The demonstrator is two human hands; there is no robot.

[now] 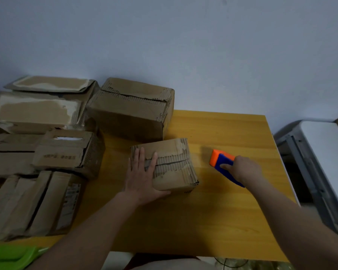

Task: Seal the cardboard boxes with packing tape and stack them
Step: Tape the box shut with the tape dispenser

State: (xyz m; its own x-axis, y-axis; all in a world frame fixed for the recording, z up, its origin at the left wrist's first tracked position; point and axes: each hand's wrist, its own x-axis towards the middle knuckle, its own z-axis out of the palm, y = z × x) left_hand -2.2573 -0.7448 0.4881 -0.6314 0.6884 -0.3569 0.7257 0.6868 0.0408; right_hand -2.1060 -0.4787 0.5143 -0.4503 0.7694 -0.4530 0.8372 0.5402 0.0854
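Observation:
A small worn cardboard box (172,164) sits in the middle of the yellow wooden table (222,211), its top flaps closed along a ragged seam. My left hand (142,176) lies on the box's left side, fingers straight across the top and thumb against the near face. To the right, my right hand (242,168) grips a blue and orange tape dispenser (220,158) that rests on the table, apart from the box.
A larger torn box (133,110) stands behind the small one. Several more worn boxes (47,152) crowd the table's left side. A green plastic item (12,256) shows at the bottom left. A grey metal cabinet (310,162) stands beyond the table's right edge.

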